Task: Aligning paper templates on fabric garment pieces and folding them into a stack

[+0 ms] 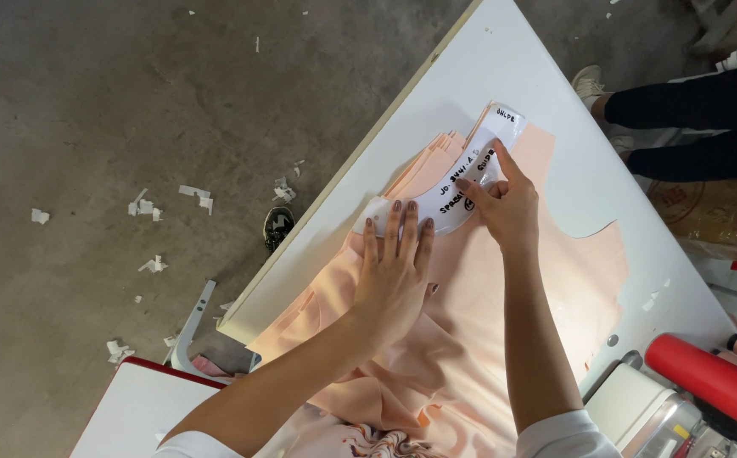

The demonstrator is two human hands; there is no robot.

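Observation:
A stack of peach fabric pieces (555,254) lies on a white table (504,59). On the stack's curved edge rests a white curved template (457,191) with handwriting on it. My left hand (395,276) lies flat with its fingers spread, pressing the template's lower end and the fabric. My right hand (504,199) presses on the template's middle, with the fingers partly curled and the index finger stretched along the template toward its upper end. Whether it grips anything small is hidden.
The concrete floor (114,102) on the left is strewn with white scraps (194,195). A red roll (712,382) and a white machine (640,407) stand at the lower right. Another person's dark-clad legs (691,106) are at the upper right. My shoe (277,227) shows by the table edge.

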